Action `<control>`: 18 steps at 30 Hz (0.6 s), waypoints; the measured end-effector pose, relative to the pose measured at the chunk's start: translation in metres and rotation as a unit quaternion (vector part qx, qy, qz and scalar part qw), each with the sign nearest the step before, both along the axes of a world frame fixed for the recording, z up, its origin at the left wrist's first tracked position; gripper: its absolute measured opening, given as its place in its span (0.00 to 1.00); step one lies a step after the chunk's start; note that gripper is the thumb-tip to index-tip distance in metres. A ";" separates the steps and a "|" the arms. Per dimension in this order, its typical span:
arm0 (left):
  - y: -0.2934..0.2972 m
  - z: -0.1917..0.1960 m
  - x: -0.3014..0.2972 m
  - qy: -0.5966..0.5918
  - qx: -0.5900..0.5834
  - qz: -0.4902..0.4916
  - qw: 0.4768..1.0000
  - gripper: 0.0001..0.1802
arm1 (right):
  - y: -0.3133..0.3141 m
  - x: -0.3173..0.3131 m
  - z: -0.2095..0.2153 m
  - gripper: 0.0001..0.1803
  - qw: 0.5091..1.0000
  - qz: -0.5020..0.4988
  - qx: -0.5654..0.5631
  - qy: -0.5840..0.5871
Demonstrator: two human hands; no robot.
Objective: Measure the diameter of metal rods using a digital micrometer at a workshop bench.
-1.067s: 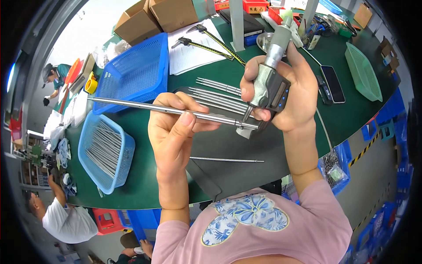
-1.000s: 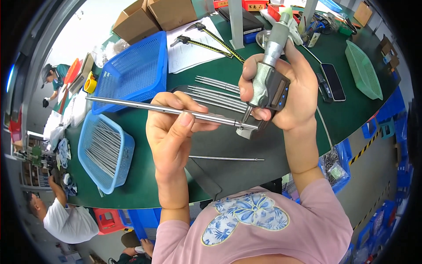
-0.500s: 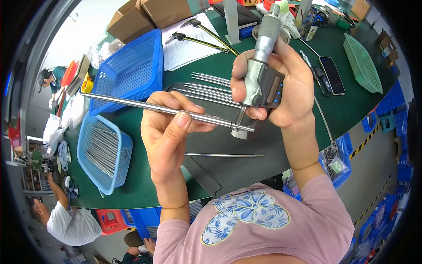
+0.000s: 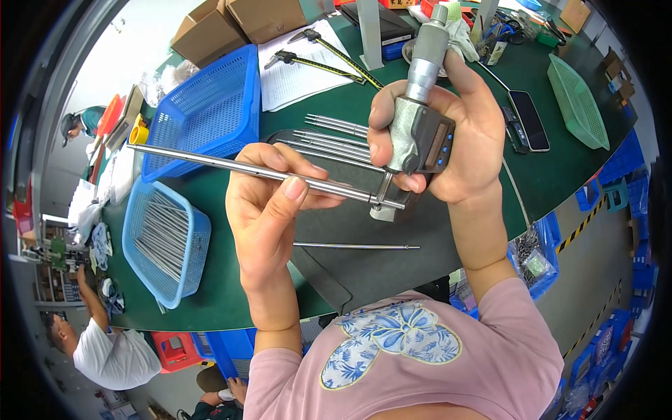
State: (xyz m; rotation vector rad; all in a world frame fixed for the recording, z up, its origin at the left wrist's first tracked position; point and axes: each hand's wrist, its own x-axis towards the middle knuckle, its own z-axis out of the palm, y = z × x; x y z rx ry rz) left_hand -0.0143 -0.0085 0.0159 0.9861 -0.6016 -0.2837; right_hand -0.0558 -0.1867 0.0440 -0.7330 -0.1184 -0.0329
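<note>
Far left of the fingers, a light blue basket (image 4: 166,241) sits on the green desk (image 4: 210,301), filled with thin metal rods. Above it, a darker blue basket (image 4: 206,115) stands tilted on its side.

Left hand (image 4: 269,203): fingers curled closed around a long steel rod (image 4: 231,165), thumb lying along its near side. The rod runs from well left of the hand, over the dark basket's lower edge, rightward and slightly down to the other hand.

Below both hands, a single thin rod (image 4: 357,246) lies alone on a dark mat (image 4: 364,266).

Beyond and between the hands, a row of loose rods (image 4: 329,136) lies on the desk. Farther back: a sheet of paper (image 4: 301,66) with a caliper (image 4: 322,49) across it, and cardboard boxes (image 4: 245,21).

Right hand (image 4: 455,140): fingers wrapped shut on a digital micrometer (image 4: 420,126), held upright, thimble pointing away from the person, thumb on the near left face of its body. The long rod's right end sits in the micrometer's frame just below the fingers.

Right of that hand, a dark phone (image 4: 530,120) lies flat; farther right, a green basket (image 4: 577,101) near the desk's edge.
</note>
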 end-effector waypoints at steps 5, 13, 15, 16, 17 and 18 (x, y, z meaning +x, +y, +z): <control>-0.001 -0.001 0.001 -0.001 -0.002 -0.007 1.000 0.11 | -0.008 0.002 -0.010 0.37 0.997 0.057 0.028 -0.050; -0.001 0.000 0.000 -0.006 0.002 -0.006 1.000 0.12 | -0.002 0.000 -0.003 0.38 1.000 0.008 -0.014 -0.024; 0.000 0.000 0.001 -0.006 0.003 -0.007 1.000 0.12 | -0.002 0.000 -0.003 0.38 0.999 0.016 -0.026 -0.036; 0.001 0.000 0.001 -0.007 0.003 -0.007 1.000 0.12 | -0.002 0.000 -0.003 0.38 0.999 0.016 -0.026 -0.036; 0.002 0.000 0.001 -0.007 0.003 -0.007 1.000 0.12 | -0.001 0.000 -0.002 0.39 0.999 0.016 -0.029 -0.033; 0.001 0.000 0.002 -0.007 0.004 -0.009 1.000 0.12 | -0.002 0.000 -0.002 0.39 0.999 0.015 -0.031 -0.030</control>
